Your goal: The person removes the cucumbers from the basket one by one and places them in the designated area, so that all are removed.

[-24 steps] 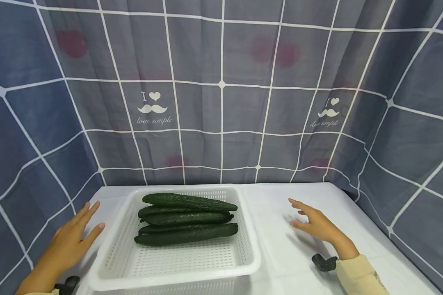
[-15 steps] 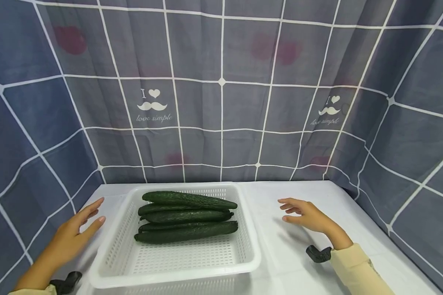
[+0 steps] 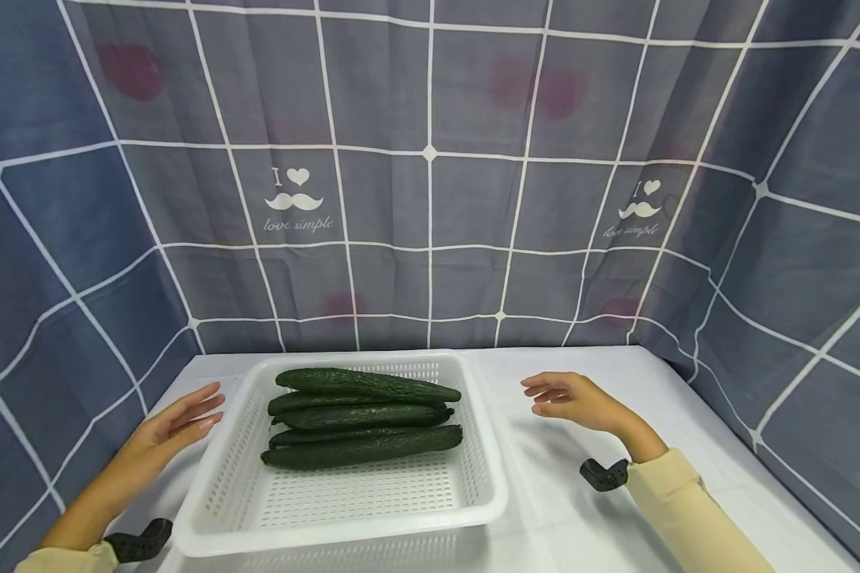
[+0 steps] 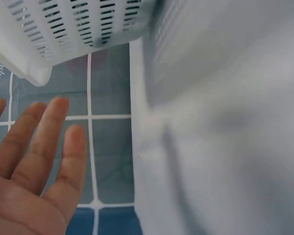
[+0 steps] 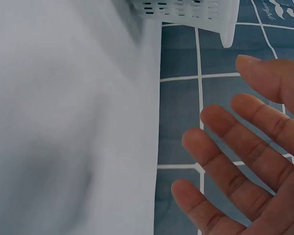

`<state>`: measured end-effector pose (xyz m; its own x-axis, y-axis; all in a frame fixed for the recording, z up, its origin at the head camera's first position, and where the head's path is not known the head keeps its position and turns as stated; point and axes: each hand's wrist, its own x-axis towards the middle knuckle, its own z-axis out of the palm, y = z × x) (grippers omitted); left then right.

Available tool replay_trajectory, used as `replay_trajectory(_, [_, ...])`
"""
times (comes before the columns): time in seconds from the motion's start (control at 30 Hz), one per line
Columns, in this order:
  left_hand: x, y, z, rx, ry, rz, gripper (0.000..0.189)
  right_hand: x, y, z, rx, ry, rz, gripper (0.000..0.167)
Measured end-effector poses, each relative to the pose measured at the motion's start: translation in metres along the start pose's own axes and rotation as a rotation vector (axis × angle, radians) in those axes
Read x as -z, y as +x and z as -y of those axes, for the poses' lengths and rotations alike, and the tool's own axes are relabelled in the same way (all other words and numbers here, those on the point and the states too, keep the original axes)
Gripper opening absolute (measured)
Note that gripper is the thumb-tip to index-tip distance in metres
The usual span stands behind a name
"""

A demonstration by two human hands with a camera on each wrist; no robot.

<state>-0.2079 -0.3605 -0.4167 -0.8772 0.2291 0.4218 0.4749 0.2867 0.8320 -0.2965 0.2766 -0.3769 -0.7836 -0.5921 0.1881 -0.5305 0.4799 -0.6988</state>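
Note:
Several dark green cucumbers (image 3: 361, 447) lie side by side in the back half of a white perforated plastic basket (image 3: 344, 541). Just off the basket's left side, my left hand (image 3: 161, 434) hovers with relaxed fingers and holds nothing. On the other side, my right hand (image 3: 580, 402) is above the table, a short gap away from the basket's right rim, also with nothing in it. Both wrist views show loosely extended fingers, with the basket's slotted wall (image 4: 83, 22) near the left hand and its corner (image 5: 196, 12) farther from the right hand.
The basket stands on a white-covered table (image 3: 545, 509). A blue-grey checked curtain (image 3: 430, 199) with white lines closes off the back and both sides. Black wrist cameras, such as the right one (image 3: 603, 475), sit below each hand.
My right hand has moved left, closer to the basket. The left hand has shifted right, its fingers drawing nearer the basket's rim. The cucumbers and basket stay put.

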Motion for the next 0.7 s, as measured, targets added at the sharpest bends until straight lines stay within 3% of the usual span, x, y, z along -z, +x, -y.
replay_trajectory(0.17, [-0.002,-0.001,0.006,0.000,-0.183,0.089,0.067,-0.001,0.010,0.001,0.022,0.076,0.017,0.039])
replay_trajectory(0.4, [-0.007,0.003,0.015,-0.029,-0.466,0.292,0.068,-0.001,0.024,0.005,0.037,0.134,0.021,0.042])
replay_trajectory(0.53, [-0.010,0.007,0.015,-0.004,-0.539,0.351,0.069,0.001,0.030,0.008,0.033,0.160,0.026,0.043])
replay_trajectory(0.7, [-0.016,0.010,0.013,0.036,-0.559,0.351,0.068,0.002,0.038,0.014,0.029,0.175,0.036,0.042])
